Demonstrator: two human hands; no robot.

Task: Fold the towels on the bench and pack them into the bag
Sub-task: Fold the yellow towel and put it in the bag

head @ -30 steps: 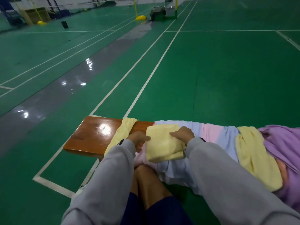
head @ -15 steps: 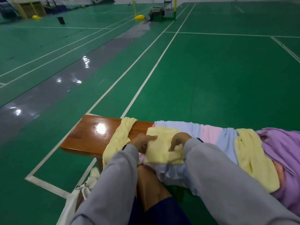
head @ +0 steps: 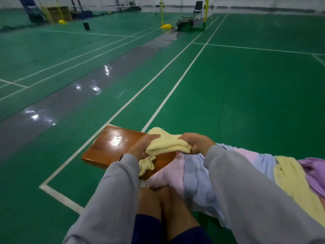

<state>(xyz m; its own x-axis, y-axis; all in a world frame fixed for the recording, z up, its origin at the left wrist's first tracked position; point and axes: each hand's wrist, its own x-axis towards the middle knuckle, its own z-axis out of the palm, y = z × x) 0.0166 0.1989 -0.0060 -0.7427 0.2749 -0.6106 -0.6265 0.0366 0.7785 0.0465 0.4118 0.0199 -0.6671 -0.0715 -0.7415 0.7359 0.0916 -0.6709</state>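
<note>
**Folded yellow towel gripped at both ends above the wooden surface**

The person sat at a glossy wooden surface (head: 109, 148) that stood on a green court floor (head: 246, 95) marked with white lines (head: 175, 85). Both hands held a folded yellow towel (head: 167, 142) between them, over the place where the bare wood met the spread cloths. The left hand (head: 140, 147) gripped the towel's left end with its fingers curled over the top of the bundle, and a loose corner (head: 146, 164) dangled below that hand. The right hand (head: 197, 142) clutched the right end, its fingers wrapped round the folded layers. Grey sleeves (head: 246, 191) covered both forearms.

To the right of the held towel, a striped towel (head: 193, 175) in pink and pale blue bands lay across the surface and draped over its near edge toward the person's bare knees (head: 158, 208) and dark blue shorts (head: 147, 229). Further right a second yellow towel (head: 292, 178) lay across the striped one, and a purple towel (head: 314, 171) sat bunched against it at the frame's edge. A small white dotted scrap (head: 143, 183) showed beside the left sleeve; what it was could not be told.

Far across the court stood a yellow post base (head: 166, 26) and a chair (head: 197, 8)
</note>
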